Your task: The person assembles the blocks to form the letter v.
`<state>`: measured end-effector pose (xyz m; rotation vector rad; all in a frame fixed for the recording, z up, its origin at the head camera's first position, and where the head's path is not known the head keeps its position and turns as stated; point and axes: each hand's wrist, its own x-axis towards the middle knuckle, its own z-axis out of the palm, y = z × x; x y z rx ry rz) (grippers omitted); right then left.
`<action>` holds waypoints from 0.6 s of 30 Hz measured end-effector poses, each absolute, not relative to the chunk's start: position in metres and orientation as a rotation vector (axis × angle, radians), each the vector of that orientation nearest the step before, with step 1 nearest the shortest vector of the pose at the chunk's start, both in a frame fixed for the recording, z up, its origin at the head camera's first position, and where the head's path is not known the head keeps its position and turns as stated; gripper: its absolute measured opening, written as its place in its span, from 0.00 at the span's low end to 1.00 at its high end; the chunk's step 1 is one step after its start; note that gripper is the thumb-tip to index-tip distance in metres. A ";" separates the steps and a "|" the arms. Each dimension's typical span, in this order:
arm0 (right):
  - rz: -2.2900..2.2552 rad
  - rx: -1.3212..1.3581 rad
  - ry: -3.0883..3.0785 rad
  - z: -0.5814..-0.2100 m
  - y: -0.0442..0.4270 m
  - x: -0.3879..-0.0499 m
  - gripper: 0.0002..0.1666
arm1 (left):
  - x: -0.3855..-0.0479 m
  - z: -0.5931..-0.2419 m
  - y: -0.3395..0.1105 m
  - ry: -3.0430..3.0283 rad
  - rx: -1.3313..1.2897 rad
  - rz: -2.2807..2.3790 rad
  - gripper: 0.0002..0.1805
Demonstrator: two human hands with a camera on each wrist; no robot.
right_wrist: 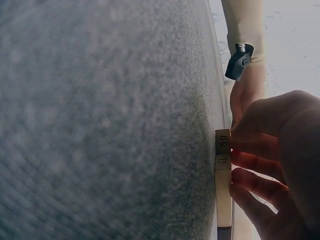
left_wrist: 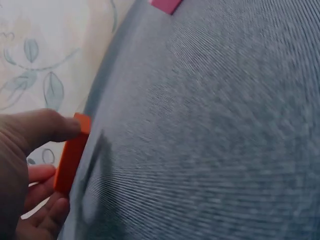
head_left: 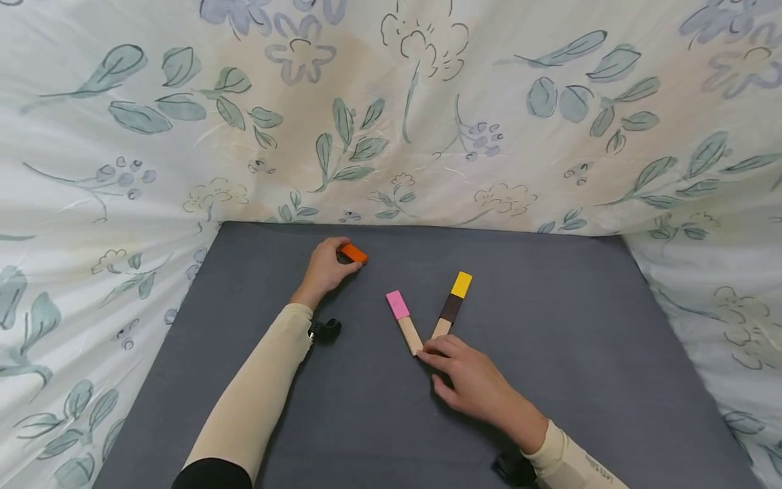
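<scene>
My left hand (head_left: 325, 270) pinches an orange block (head_left: 354, 254) near the back left of the table, thumb on one end and fingers on the other. The same orange block (left_wrist: 72, 157) shows long and narrow in the left wrist view. At the table's middle, a pink block (head_left: 398, 305) lies end to end with a plain wooden block (head_left: 410, 335). A yellow block (head_left: 461, 284), a dark brown block (head_left: 451, 308) and another plain wooden block (head_left: 441, 329) form a second slanted row. My right hand (head_left: 476, 382) touches the wooden blocks' near ends with its fingertips, thumb apart.
A dark grey cloth (head_left: 550, 394) covers the table. Behind it and at both sides hangs a white floral curtain (head_left: 427, 136). A dark camera (head_left: 326, 331) is strapped to the left wrist. Small dark markings show on the block ends (right_wrist: 222, 145) in the right wrist view.
</scene>
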<state>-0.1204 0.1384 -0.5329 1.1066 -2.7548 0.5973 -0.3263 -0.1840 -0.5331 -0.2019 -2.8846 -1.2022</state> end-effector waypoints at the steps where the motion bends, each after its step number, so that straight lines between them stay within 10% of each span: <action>1: 0.597 1.109 -2.757 -0.533 0.138 -0.121 0.24 | -0.326 -0.531 -0.184 -2.892 -0.226 -1.205 0.35; 18: 0.629 1.104 -2.738 -0.535 0.139 -0.121 0.23 | -0.319 -0.515 -0.176 -2.934 -0.551 -1.261 0.36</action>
